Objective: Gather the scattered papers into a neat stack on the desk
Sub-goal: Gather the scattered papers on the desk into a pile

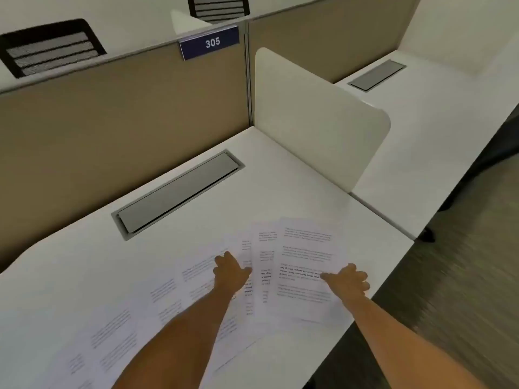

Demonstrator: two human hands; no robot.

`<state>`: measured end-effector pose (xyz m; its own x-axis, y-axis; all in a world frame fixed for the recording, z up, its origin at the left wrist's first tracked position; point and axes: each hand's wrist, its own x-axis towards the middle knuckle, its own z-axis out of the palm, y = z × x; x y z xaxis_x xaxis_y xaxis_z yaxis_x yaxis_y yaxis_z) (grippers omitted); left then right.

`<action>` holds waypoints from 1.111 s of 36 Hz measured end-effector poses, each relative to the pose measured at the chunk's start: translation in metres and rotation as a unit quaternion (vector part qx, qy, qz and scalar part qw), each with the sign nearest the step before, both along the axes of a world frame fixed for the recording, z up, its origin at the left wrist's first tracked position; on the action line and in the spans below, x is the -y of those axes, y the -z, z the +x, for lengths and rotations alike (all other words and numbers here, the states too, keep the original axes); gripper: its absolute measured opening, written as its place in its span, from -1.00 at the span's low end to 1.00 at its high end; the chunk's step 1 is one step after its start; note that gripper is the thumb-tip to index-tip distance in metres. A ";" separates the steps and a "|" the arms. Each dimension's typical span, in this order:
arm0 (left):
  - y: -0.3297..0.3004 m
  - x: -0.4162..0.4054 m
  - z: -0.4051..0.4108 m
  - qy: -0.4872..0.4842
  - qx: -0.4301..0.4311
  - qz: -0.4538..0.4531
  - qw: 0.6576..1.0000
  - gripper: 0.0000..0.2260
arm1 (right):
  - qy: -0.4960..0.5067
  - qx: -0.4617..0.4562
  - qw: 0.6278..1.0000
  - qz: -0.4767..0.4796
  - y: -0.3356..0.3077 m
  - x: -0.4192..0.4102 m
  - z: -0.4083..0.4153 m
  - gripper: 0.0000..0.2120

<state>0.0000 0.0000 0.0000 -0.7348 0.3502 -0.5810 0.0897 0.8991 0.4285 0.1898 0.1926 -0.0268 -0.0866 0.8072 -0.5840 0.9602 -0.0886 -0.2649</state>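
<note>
Seen from the head camera, a person leans over a white laminate desk [280,175] in an office cubicle, both bare forearms stretched across a spread of printed white paper sheets [306,265]. The sheets lie fanned and overlapping across the near half of the desk, from the lower left corner of the view up to the right edge; none is squared into a pile yet. The left hand [229,272] rests palm down on the middle of the fan, fingers loosely spread and closed on nothing. The right hand [351,280] lies on the right margin of the topmost sheet, thumb on the print; whether its fingers curl under the page edge cannot be told. Behind the papers sits a long grey metal cable hatch [179,192] set flush in the desktop, backed by a tan fabric partition [112,116] carrying a dark blue number plate reading 305 [210,42], with a white rounded side divider [317,116] to the right.

The gathering looks barely begun. The rightmost sheets lie close to the desk's front edge, so a quick inward sweep could push one onto the floor, and thin pages dragged under flat palms may buckle or crease.
</note>
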 end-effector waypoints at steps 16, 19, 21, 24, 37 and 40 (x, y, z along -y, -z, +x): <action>0.026 -0.017 0.001 -0.165 0.054 -0.026 0.984 -0.21 | 0.010 0.037 0.999 -0.020 0.020 0.015 -0.024 -0.20; 0.028 -0.019 0.002 -0.172 0.065 -0.022 0.983 -0.20 | -0.011 0.044 0.999 -0.016 0.020 0.020 -0.028 -0.25; 0.030 -0.020 0.003 -0.175 0.066 -0.020 0.982 -0.21 | -0.027 0.050 0.998 -0.010 0.020 0.023 -0.029 -0.27; 0.032 -0.024 0.005 -0.163 0.064 -0.029 0.984 -0.23 | -0.055 0.060 0.997 0.007 0.020 0.027 -0.030 -0.26; 0.027 -0.041 0.021 -0.139 0.031 -0.052 0.988 -0.29 | -0.098 0.022 0.995 0.009 0.020 0.041 -0.043 -0.23; 0.029 -0.041 0.022 -0.148 0.037 -0.027 0.988 -0.24 | -0.081 0.003 0.997 -0.009 0.020 0.046 -0.047 -0.24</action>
